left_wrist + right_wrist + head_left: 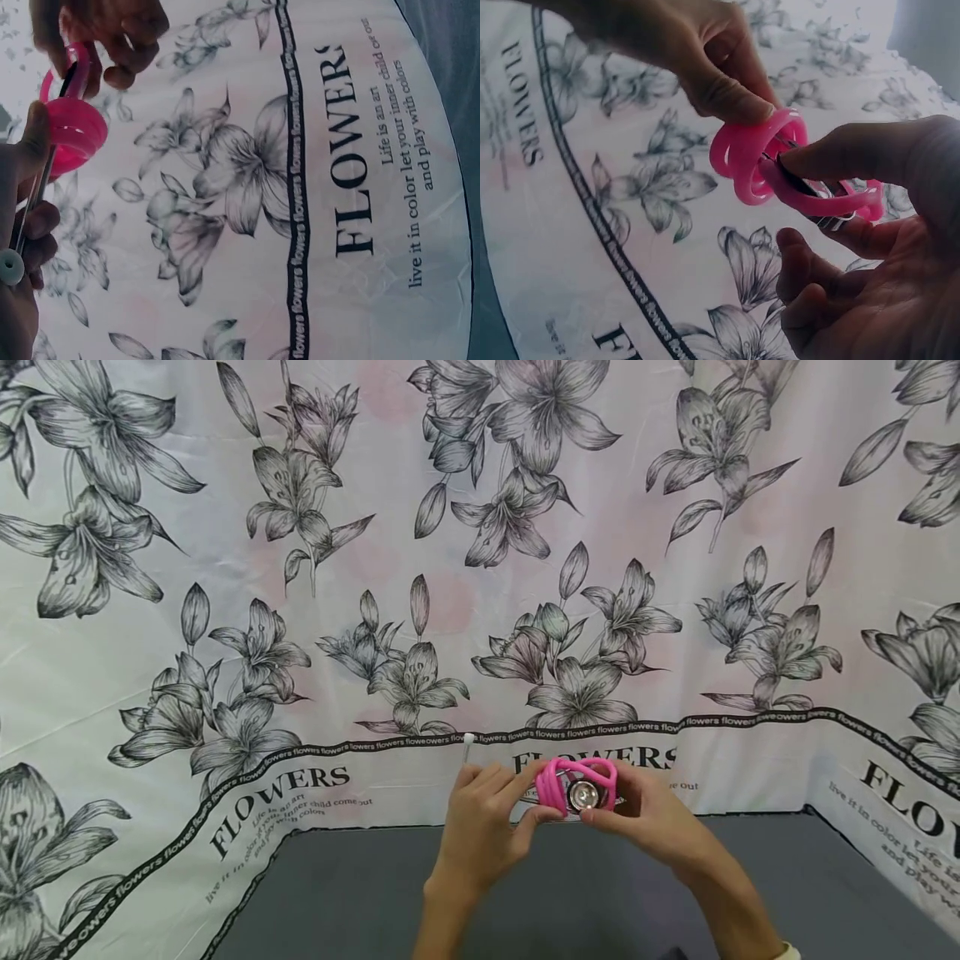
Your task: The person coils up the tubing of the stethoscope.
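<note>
Between the two hands hangs a stethoscope with pink tubing (551, 787), its tubing wound into a tight bundle. My left hand (483, 814) grips the bundle from the left, thumb pressed on the pink loops. A metal ear tube (35, 202) runs through that hand and ends in a pale ear tip (468, 738) above the knuckles. From the other side my right hand (652, 814) pinches the round metal chest piece (583, 795) and a pink loop between thumb and fingers. In the right wrist view, the thumb covers part of the chest piece.
A dark grey tabletop (525, 893) lies below the hands. Behind it hangs a white cloth (480, 610) printed with lilies and lettering, which also runs along the left and right sides.
</note>
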Available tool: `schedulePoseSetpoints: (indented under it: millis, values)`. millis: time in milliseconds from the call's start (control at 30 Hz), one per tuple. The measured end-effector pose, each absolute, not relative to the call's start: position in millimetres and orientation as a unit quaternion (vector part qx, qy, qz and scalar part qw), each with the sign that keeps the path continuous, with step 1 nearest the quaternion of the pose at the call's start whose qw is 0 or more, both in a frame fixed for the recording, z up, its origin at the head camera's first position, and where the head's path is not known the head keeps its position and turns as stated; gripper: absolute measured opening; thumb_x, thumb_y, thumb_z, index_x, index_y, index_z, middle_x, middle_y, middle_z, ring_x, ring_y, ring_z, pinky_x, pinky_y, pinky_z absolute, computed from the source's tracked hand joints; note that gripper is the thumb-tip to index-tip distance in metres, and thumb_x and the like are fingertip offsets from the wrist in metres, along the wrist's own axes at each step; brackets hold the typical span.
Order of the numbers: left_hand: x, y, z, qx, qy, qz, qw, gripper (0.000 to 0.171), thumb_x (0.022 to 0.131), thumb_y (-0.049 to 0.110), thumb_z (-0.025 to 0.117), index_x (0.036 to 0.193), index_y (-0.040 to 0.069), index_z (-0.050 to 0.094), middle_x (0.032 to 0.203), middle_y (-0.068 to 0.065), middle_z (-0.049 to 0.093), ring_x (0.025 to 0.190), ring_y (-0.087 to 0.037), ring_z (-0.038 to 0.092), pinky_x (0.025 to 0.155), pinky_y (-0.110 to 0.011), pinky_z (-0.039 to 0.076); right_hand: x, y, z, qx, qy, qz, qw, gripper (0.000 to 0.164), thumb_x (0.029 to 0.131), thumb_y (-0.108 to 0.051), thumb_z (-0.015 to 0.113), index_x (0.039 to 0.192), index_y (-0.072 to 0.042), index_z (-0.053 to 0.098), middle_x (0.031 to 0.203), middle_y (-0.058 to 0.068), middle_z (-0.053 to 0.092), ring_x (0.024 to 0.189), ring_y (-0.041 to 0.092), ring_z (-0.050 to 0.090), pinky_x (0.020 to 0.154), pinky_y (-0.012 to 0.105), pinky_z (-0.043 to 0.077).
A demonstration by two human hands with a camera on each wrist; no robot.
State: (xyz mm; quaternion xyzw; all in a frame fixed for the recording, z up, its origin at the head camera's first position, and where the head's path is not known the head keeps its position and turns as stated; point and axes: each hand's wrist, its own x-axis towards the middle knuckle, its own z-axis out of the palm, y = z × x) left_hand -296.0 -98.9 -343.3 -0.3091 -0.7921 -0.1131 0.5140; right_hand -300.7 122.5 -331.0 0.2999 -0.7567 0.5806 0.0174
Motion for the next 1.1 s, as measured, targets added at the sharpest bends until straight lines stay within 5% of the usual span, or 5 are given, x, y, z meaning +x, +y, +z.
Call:
schedulePoseSetpoints:
  millis: [467,1100]
  values:
    - [-302,-102,-344,-0.327,-0.799,-0.104,0.494,0.055,0.078,0.053,0.063,0.123,0.023,0.059,0.068,0.01,0.053,0.066,-0.008,0.042,0.073,-0.026,0.032,-306,130,-330,0.268,-0.779,0.567,0.026,0.044,0.081,-0.023,0.07,0.12,-0.009,0.054,0.104,0.014,0.06,0.09,0.027,0.061,0.073,0.035,0.05]
    - [-297,-97,-345,-0.31,-0.805,-0.127,0.489,0.055,0.079,0.052,0.061,0.126,0.024,0.058,0.068,0.011,0.053,0.064,-0.007,0.039,0.07,-0.025,0.029,-304,129,-332,0.304,-0.705,0.641,-0.006,0.055,0.076,-0.002,0.07,0.125,0.001,0.046,0.109,0.021,0.061,0.093,0.028,0.063,0.075,0.037,0.051]
